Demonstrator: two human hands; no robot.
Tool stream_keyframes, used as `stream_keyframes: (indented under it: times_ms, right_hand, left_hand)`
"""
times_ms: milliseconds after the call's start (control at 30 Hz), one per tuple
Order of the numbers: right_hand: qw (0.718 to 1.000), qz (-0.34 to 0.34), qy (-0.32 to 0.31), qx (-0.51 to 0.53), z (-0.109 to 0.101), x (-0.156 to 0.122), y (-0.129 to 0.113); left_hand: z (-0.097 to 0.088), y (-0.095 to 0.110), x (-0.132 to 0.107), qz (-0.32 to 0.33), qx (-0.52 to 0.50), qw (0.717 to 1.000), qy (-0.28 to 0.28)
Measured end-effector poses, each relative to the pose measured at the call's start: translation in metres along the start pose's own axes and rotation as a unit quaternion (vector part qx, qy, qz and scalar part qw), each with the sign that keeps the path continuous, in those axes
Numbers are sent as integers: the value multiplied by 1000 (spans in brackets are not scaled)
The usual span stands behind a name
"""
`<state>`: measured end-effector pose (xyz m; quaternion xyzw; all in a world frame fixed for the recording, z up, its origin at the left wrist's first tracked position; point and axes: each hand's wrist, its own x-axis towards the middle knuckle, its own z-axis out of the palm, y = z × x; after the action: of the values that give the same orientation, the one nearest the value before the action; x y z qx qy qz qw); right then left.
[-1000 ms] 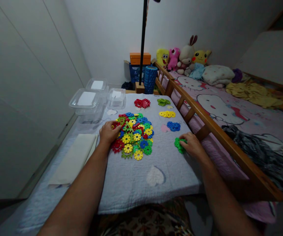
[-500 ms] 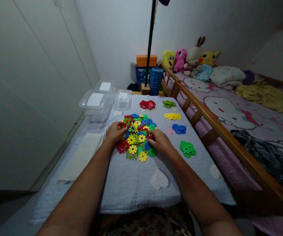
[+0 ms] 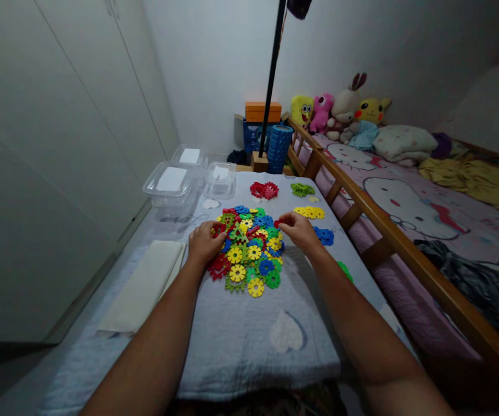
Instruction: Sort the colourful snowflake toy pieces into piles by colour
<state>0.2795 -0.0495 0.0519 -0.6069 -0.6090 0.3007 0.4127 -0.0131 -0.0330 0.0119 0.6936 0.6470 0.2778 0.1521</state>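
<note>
A mixed heap of plastic interlocking pieces (image 3: 237, 273), in red, yellow, blue and green, lies in the middle of the cloth-covered table. At the heap's left edge my left hand (image 3: 206, 241) has its thumb and fingers closed on a red piece (image 3: 218, 230). My right hand (image 3: 300, 231) is raised at the heap's right side, pinching a small red piece (image 3: 277, 223). Behind the heap sits a red pile (image 3: 264, 190). Down the right side are a light green pile (image 3: 302, 189), a yellow pile (image 3: 309, 212), a blue pile (image 3: 325, 236) and a mostly hidden green pile (image 3: 344, 270).
Several clear plastic containers (image 3: 171, 196) with white labels stand at the back left. A folded cream cloth (image 3: 143, 289) lies left of my left forearm. Along the table's right side runs a wooden bed rail (image 3: 362, 196). A black pole (image 3: 272, 81) rises behind the table.
My right hand has lifted off the heap's right part and moved away and to the right with a red piece. My left hand stays at the heap's left edge. The view has shifted slightly.
</note>
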Motion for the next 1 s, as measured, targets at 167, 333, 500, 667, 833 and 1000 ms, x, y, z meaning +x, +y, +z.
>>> stream_keyframes:
  times_ms: [167,333,500,667,833,1000]
  right_hand:
    - [999,40,36,-8,8,55,12]
    - [994,71,88,-3,25,104,28]
    - [988,82,131,-11,36,139,41]
    - [984,99,145,-37,48,155,51]
    - [978,102,148,-107,56,161,52]
    - [971,105,137,-165,63,159,46]
  left_hand:
    - [2,1,0,-1,11,1000,8]
    - [4,0,1,-1,12,1000,14]
    - [6,0,1,-3,14,1000,20]
    - [6,2,1,-6,19,1000,16]
    - [5,3,1,-6,20,1000,20]
    - [7,2,1,-5,17,1000,24]
